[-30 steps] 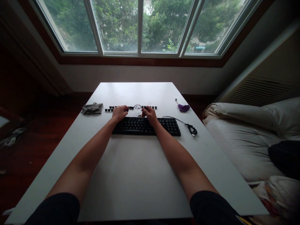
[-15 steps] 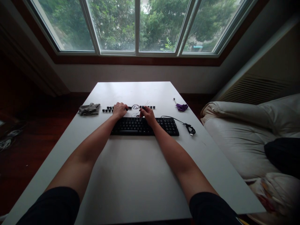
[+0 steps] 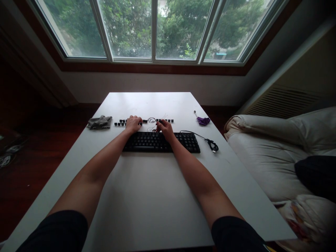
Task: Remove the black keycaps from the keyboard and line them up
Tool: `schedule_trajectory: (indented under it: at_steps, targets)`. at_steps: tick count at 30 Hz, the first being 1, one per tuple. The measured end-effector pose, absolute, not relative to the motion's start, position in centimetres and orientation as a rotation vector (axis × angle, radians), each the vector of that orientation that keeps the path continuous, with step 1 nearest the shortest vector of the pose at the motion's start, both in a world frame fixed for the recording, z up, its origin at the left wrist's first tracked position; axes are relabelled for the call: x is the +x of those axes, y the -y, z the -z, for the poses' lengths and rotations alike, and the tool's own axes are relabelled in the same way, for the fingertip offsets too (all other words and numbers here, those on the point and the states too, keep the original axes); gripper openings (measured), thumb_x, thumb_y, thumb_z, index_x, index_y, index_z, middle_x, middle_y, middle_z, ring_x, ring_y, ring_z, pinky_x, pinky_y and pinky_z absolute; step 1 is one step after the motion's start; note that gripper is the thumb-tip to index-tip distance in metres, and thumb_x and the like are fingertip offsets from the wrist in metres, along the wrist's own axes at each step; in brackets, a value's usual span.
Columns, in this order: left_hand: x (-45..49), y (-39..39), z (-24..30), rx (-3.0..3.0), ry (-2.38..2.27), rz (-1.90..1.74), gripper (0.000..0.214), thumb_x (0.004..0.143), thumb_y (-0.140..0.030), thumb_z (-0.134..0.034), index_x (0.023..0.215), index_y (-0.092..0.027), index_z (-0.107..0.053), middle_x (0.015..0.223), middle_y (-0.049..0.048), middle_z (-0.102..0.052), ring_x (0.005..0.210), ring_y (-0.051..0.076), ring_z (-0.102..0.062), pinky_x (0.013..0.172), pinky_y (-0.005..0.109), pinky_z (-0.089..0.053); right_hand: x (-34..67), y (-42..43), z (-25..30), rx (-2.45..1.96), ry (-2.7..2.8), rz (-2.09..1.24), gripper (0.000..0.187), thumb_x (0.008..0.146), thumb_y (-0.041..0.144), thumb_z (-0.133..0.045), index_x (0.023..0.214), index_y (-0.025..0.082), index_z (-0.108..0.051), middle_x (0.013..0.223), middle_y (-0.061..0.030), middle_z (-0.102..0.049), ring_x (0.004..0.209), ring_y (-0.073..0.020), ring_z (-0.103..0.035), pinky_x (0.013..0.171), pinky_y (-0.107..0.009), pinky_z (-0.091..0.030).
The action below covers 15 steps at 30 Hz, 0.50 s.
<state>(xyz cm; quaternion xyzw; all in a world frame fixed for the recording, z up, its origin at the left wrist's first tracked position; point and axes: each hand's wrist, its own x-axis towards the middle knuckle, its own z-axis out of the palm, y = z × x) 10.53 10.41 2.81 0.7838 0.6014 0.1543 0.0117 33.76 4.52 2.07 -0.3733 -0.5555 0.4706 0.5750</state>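
Observation:
A black keyboard (image 3: 147, 141) lies flat on the white table. Behind it, loose black keycaps (image 3: 121, 123) stand in rows, and more keycaps (image 3: 169, 120) sit to the right. My left hand (image 3: 133, 123) rests over the left rows, its fingers closed at a black keycap (image 3: 141, 123). My right hand (image 3: 166, 127) is just above the keyboard's back edge. Its fingers pinch a small dark and reddish tool (image 3: 157, 128) with thin wires, which looks like a keycap puller; the fingers partly hide it. A round wire-like item (image 3: 151, 120) lies between the hands.
A crumpled grey cloth (image 3: 100, 122) lies at the left table edge. On the right are a purple cloth-like item (image 3: 203, 121), a thin stick with a dark tip (image 3: 195, 113), and the keyboard's coiled cable (image 3: 212, 145). A sofa (image 3: 265, 157) stands beside the table (image 3: 147, 196).
My left hand has shifted very slightly left among the keycaps. My right hand keeps almost the same place and pinch.

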Motion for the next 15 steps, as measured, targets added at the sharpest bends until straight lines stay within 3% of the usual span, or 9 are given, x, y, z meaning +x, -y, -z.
schedule_trajectory:
  at_steps: [15]
  targets:
    - [10.8,-9.4,-3.7,2.461,-1.845,-0.554,0.02,0.083,-0.025,-0.062,0.1,-0.028,-0.073,0.113,0.0094,-0.064,0.114,0.033,-0.048,0.096,0.048,-0.04,33.8,-4.5,-1.9,-0.856,1.316,-1.097,0.039,0.08,0.059,-0.069,0.078,0.021,-0.059,0.06,0.0026,-0.061,0.053,-0.0124,-0.059,0.054,-0.025,-0.049]
